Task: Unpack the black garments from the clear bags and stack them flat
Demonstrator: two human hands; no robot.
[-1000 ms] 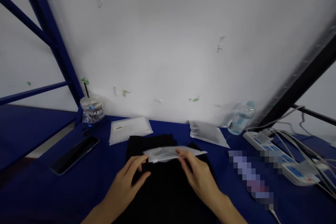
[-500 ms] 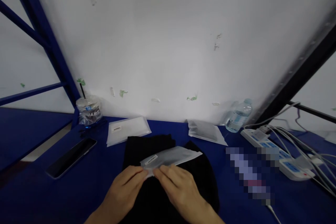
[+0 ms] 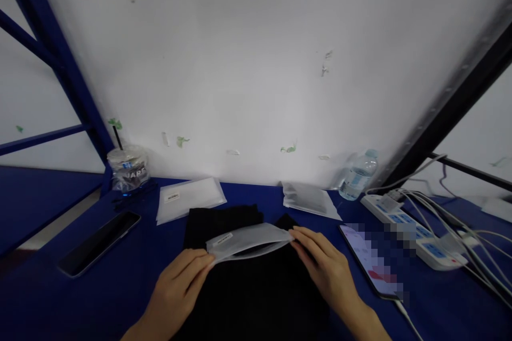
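A frosted plastic bag [image 3: 250,235] with a small white barcode label is stretched between my two hands, its mouth gaping toward me. My left hand [image 3: 180,282] pinches the left corner of the mouth. At the right corner, my right hand [image 3: 326,261] grips the edge between thumb and fingers. Beneath the bag lies black cloth [image 3: 248,298], spread over the table's near middle. What the bag contains, if anything, I cannot make out.
Behind the cloth lie flat frosted bags [image 3: 192,200] and a filled-looking bag [image 3: 308,200]. A dark phone [image 3: 100,242] and a wrapped cup [image 3: 128,168] are left. A bottle [image 3: 359,175], a lit phone [image 3: 372,264] and a power strip [image 3: 412,232] with cables are right.
My right hand has moved right along the bag's edge, away from my left hand. The bag's mouth, closed before, now gapes. The whole view has shifted slightly.
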